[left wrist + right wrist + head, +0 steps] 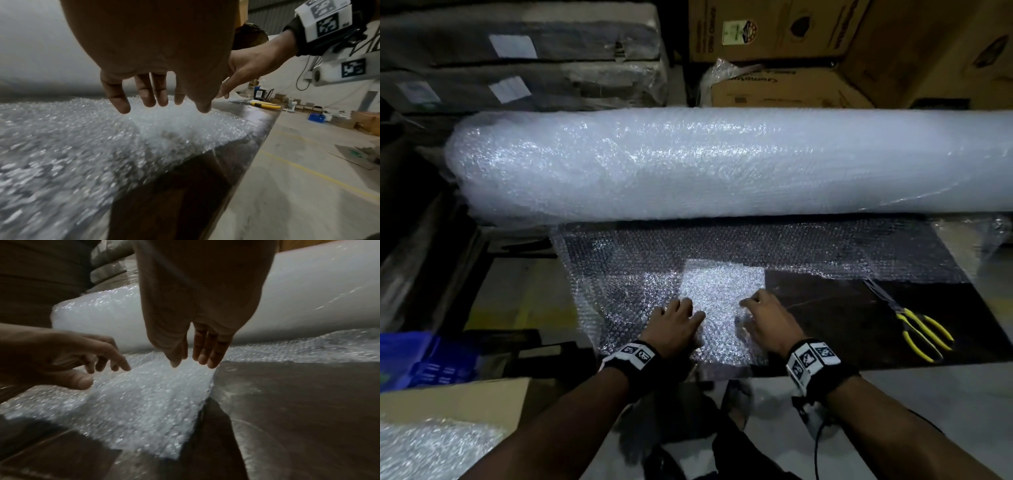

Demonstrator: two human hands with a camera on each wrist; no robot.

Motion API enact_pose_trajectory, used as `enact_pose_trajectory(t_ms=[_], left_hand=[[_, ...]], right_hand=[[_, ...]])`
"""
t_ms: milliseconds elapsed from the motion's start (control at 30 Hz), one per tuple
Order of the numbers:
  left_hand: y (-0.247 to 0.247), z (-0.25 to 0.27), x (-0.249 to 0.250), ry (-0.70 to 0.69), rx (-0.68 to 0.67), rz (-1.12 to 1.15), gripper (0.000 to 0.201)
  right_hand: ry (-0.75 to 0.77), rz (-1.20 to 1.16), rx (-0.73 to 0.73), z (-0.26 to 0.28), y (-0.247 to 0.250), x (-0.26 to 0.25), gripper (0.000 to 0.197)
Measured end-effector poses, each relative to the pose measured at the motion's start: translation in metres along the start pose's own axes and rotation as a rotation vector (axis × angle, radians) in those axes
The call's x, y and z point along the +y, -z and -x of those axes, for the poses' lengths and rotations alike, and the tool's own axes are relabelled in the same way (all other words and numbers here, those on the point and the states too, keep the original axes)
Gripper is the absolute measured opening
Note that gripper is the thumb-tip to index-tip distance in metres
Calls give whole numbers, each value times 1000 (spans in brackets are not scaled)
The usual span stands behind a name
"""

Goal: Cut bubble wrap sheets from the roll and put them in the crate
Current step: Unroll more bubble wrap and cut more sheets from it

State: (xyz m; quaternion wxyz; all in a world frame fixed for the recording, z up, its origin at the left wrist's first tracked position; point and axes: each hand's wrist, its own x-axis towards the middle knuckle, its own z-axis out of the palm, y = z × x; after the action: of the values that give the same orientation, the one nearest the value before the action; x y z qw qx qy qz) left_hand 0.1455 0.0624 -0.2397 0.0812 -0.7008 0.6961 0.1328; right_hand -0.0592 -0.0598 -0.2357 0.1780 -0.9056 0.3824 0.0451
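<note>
With the scissors lying aside on the table, left hand and right hand hover open-fingered over the cut bubble wrap sheet below the roll, likely to gather it for the crate.

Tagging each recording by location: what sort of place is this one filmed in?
Most likely a warehouse or packing area. Stacked cardboard boxes and wrapped bundles stand behind a big bubble wrap roll, and the left wrist view shows an open concrete floor with yellow lines and more boxes.
</note>
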Motion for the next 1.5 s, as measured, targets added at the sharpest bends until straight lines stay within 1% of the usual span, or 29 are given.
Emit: enact_pose_trajectory(t_ms=[67,133,300,400,500,600,667,767,900,967,1000,1033,1067,1100,1133,1167,1233,1300,1400,1433,1500], left_hand=[[3,-4,10,-14,42,-12,57],[7,-10,25,-24,87,-27,54],[14,-22,69,-82,97,-53,51],[15,-37,102,-70,103,-75,54],[22,-56,146,-18,92,-44,53],[20,-77,196,68,112,5,53],[22,-83,223,121,96,48,56],[21,-93,264,191,56,81,56],[25,-97,294,279,-7,93,56],[27,-96,301,317,-17,114,56],[28,-96,303,337,-23,125,55],[28,-95,305,359,-28,129,54],[29,-93,306,379,-31,129,53],[29,-91,306,404,-26,127,52],[29,-90,306,425,-22,126,51],[28,-89,306,448,-17,127,51],[28,-90,307,487,-14,147,50],[28,-91,309,523,-12,196,50],[26,-94,304,574,9,234,49],[25,-95,300,595,13,242,48],[22,-97,290,633,23,251,48]], right_hand=[[-39,1,60,5,10,15,31],[-96,23,90,13,22,36,20],[-253,15,109,40,44,108,13],[-325,72,85,62,52,158,15],[-383,155,74,84,53,216,17],[-436,177,50,110,54,274,31],[-462,179,26,123,53,300,38],[-411,103,-26,138,54,330,46],[-346,66,-41,146,60,343,53],[-303,73,-66,148,66,343,48],[-281,66,-59,149,70,342,39],[-243,29,-38,150,74,343,29],[-237,-23,-25,151,75,345,35],[-226,-70,-30,151,75,347,46],[-221,-137,-50,151,74,350,52],[-181,-217,-80,151,73,352,52],[-95,-448,-195,148,71,356,41],[-49,-727,-297,144,77,345,30],[-92,-1182,-410,131,89,316,16],[-119,-1299,-437,122,93,308,12],[-155,-1405,-453,104,95,299,19]])
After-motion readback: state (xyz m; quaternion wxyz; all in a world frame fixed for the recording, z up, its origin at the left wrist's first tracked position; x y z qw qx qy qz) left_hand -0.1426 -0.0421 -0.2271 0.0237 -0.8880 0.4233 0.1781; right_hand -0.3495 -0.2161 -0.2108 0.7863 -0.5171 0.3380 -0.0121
